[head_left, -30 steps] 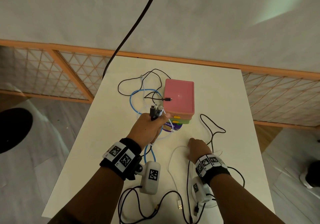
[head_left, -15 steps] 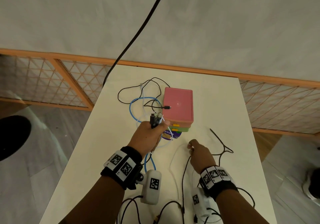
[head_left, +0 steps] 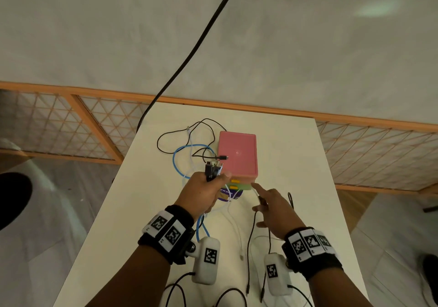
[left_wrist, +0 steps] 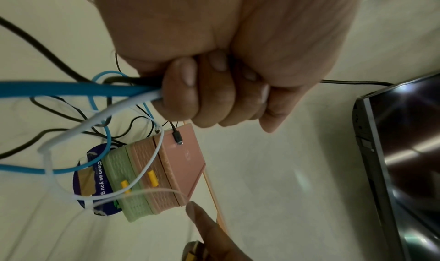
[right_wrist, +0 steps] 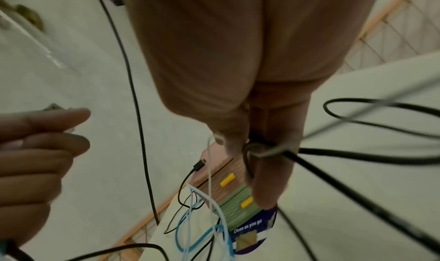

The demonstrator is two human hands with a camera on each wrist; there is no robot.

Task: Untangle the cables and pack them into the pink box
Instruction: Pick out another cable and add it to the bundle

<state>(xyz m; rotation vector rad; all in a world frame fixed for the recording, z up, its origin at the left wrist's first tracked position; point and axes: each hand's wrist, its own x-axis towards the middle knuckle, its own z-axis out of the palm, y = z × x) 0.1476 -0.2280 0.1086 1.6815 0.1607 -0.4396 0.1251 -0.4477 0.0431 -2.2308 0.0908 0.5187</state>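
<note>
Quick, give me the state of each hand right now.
Left hand: fist closed round a bundle of cables, plug ends sticking out the top.
Right hand: forefinger pointing at the pink box, a black cable pinched under it.

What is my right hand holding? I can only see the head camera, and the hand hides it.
Observer: The right wrist view shows your right hand pinching a black cable that loops at the fingers.
Child: What comes out under my left fist?
Observer: In the left wrist view, a blue cable, a white cable and a black cord run out of your left hand together.
Child: What does the sticker say?
Observer: The sticker under the green box reads "Clean as you go".
</note>
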